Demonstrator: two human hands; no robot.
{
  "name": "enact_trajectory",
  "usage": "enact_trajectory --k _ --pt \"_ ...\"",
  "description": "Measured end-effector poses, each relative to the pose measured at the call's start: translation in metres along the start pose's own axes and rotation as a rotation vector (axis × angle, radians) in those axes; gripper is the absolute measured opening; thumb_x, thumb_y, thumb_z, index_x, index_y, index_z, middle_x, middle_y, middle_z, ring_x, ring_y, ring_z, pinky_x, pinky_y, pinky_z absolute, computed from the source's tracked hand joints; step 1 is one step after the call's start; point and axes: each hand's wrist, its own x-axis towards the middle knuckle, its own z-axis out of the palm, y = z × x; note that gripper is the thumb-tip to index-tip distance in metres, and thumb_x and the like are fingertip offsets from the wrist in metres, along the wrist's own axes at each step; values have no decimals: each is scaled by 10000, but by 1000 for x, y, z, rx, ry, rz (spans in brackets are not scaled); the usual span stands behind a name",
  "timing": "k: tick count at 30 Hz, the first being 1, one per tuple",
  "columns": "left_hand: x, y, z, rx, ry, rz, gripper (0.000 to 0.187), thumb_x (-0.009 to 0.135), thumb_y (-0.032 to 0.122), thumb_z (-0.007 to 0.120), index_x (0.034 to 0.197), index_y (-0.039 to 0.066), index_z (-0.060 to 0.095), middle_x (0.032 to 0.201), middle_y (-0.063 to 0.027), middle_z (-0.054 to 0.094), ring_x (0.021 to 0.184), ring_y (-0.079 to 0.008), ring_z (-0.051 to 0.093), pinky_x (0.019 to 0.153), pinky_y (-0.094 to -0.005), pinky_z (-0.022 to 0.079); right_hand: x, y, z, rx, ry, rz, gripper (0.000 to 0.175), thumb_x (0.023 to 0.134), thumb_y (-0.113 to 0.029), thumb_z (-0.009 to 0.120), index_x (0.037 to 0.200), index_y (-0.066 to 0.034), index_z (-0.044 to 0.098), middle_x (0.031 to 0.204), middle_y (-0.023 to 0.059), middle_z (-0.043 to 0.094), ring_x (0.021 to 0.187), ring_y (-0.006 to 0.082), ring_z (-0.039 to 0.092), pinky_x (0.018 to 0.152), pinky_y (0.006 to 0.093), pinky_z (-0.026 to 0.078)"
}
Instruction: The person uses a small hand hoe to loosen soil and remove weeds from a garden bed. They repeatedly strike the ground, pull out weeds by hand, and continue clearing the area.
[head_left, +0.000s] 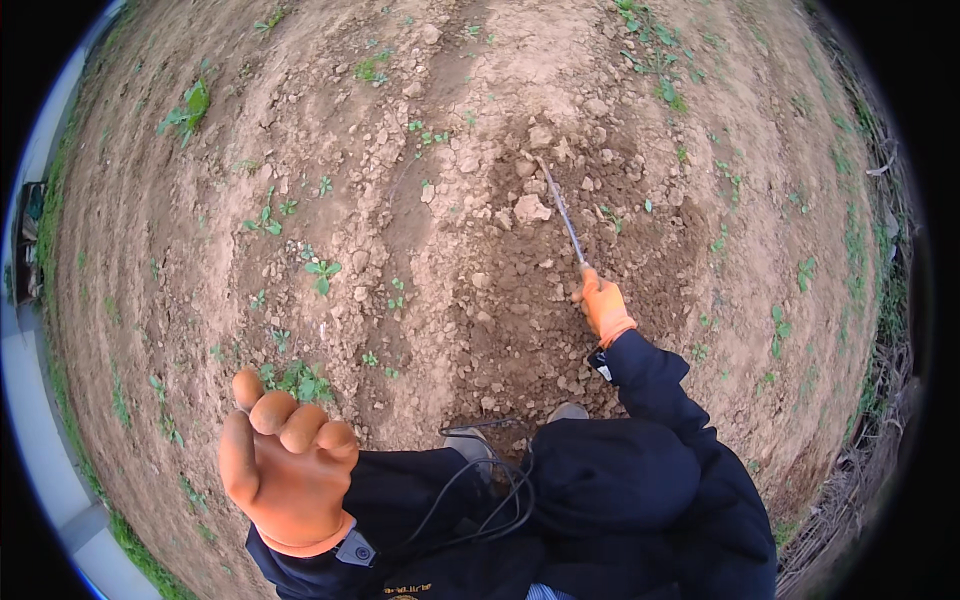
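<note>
My right hand (602, 304), in an orange glove, grips the near end of a thin metal hand tool (564, 214). The tool slants up and slightly left, and its far end touches the loosened soil (517, 300), where its tip is hard to make out. A large pale clod (532, 208) lies just left of the tool. My left hand (292, 465), also in an orange glove, is raised at the lower left with its palm up and its fingers curled; no object shows in it.
Black cables (517, 487) loop between my knees, above my shoes (471, 446). Small weeds (322, 275) dot the dry ground, with a leafier one (300, 381) beyond my left hand. Dry stalks (870, 465) line the right edge; a pale paved strip (45, 420) borders the left.
</note>
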Motion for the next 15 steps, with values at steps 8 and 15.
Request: enact_trajectory --k 8,15 --pt "-3 2 2 85 60 23 406 1096 244 374 1469 154 506 1211 22 643 1004 -176 530 996 -423 394 0 -74 9 164 40 -116 538 1017 -491 546 909 6 719 596 8 564 482 98 492 476 287 371" --pt "-2 1 1 70 53 25 403 1096 251 380 1468 164 509 1198 36 640 967 -166 506 950 -403 390 -35 -89 -36 -71 261 -547 317 972 -324 655 1140 -56 678 829 181 724 738 302 722 698 393 542"
